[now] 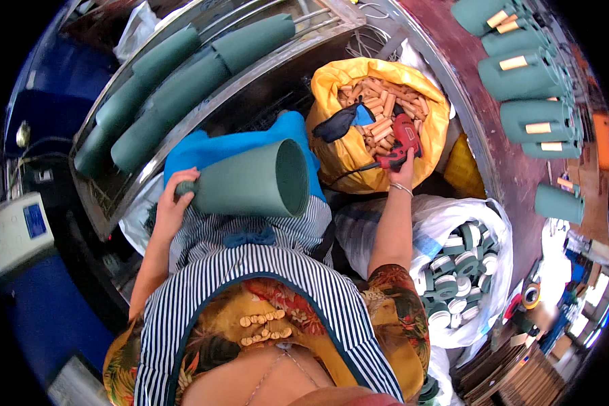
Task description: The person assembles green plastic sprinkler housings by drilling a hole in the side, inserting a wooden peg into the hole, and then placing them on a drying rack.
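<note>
A dark green tapered cup lies sideways over my lap, its wide open mouth facing right. My left hand is closed round its narrow end, where a small green knob shows by the fingers. My right hand grips a red corded power drill, whose front end rests among short wooden handles in a yellow sack. Over the sack's left rim hangs a dark glove with a blue patch. The drill's cord runs left across the sack.
At the upper left, a metal-framed rack holds several green cups. More cups with wooden handles line a dark red table at right. Below the yellow sack, a clear plastic bag contains green and white round caps. Cardboard is stacked lower right.
</note>
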